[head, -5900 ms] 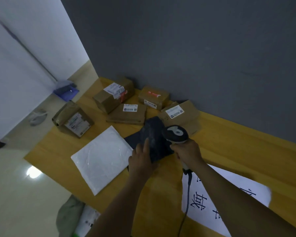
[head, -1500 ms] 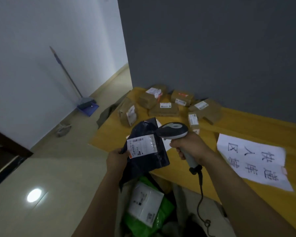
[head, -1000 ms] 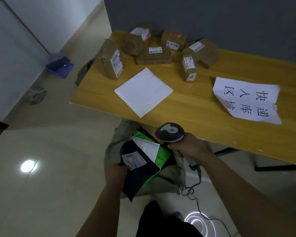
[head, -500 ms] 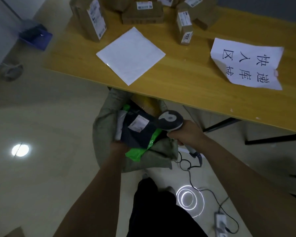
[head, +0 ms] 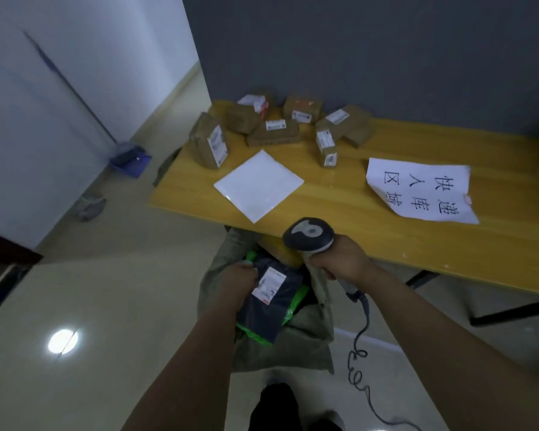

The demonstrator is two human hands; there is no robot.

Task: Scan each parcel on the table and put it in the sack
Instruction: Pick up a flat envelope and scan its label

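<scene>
- 7 parcels lie on the table in the upper middle of the frame: 6 brown boxes clustered at its far left end, and 1 white mailer flat near its front edge.
- The dark parcel is off the table, in the lower middle of the frame. It lies in the open mouth of the sack on top of a green parcel, with its white label facing up.
- Left hand: fingers curled over the dark parcel's upper left edge, just beside the label. The hold is on; the parcel is not yet let go.
- Right hand: wrapped fully round the handle of the scanner, whose head points up-frame toward the table. Its cable trails to the floor at lower right.
- Assessment: the deposit step is at its end, and only the release appears outstanding.
- Governing relation: the dark parcel's long axis runs roughly top to bottom of the frame, down into the sack, with the left hand at its upper end. Opening the fingers should let it settle without a push.
- Next item: the white mailer lies almost straight up-frame from the left hand, 1 corner pointing at the table's front edge. The left hand is nearer, and it alone will be free, since the right is occupied by the scanner.
- Risk: the mailer is thin and flat on the wood, so pinching it may fail. Sliding it to the edge looks safer.
- The paper sign at the table's right is not a parcel.
</scene>
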